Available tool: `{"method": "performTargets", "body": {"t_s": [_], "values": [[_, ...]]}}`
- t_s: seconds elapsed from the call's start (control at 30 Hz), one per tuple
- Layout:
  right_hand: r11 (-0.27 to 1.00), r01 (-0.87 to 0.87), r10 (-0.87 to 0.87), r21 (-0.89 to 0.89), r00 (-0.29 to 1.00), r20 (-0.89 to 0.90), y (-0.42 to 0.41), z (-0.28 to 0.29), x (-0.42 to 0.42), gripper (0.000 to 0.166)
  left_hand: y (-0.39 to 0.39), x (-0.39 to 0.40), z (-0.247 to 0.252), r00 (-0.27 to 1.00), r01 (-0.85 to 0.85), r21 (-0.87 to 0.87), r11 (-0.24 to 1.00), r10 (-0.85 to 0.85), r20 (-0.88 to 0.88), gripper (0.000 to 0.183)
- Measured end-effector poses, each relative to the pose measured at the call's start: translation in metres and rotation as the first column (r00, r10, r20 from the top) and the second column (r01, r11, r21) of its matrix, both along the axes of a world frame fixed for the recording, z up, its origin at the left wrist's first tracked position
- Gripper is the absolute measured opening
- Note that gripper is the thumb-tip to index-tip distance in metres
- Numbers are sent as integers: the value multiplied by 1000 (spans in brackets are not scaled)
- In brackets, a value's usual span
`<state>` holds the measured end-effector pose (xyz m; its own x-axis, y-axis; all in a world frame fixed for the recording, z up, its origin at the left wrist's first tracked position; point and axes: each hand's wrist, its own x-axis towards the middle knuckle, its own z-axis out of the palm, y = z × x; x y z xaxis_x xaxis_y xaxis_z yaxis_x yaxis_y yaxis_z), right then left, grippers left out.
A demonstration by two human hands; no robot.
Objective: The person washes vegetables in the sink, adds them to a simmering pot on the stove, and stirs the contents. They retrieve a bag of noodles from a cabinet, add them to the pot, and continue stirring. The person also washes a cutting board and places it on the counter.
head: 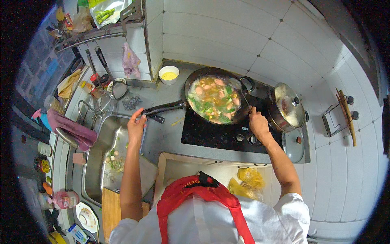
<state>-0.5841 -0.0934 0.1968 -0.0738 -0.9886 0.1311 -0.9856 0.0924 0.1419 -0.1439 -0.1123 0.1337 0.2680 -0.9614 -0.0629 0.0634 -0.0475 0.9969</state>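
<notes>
A dark wok (189,82) sits on the black gas hob (213,137). In it is a brothy mix (210,97) of pink sliced pieces, green leaves and yellow bits. My left hand (136,123) holds the tip of the wok's long black handle (164,107) between thumb and fingers. My right hand (259,123), by the wok's right rim, is closed around the handle of a metal ladle or turner (244,97). Its head rests in the wok's upper right, partly in the food, so its exact shape is unclear.
Right of the wok stands a lidded steel pot (288,105); a glass lid (294,148) lies below it. A white bowl with yellow liquid (169,75) stands behind. A black-handled knife (157,118) lies under the wok handle. Left are the sink (94,158) and a wooden board (111,210).
</notes>
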Motion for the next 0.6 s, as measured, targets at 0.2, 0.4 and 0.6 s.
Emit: {"method": "performTargets", "body": {"t_s": [0.2, 0.4, 0.6], "values": [[988, -18, -108, 151, 614, 782, -7, -36, -4, 21, 0, -4, -1, 998, -25, -21, 999, 24, -54, 32], [813, -202, -583, 547, -278, 764, 9, 9, 24, 16, -1, -3, 0, 999, -28, -3, 1000, 28, -25, 31], [840, -160, -500, 518, 137, 855, 41, 33, 48, 27, 4, -7, 5, 999, -32, 27, 999, 32, -19, 29]]}}
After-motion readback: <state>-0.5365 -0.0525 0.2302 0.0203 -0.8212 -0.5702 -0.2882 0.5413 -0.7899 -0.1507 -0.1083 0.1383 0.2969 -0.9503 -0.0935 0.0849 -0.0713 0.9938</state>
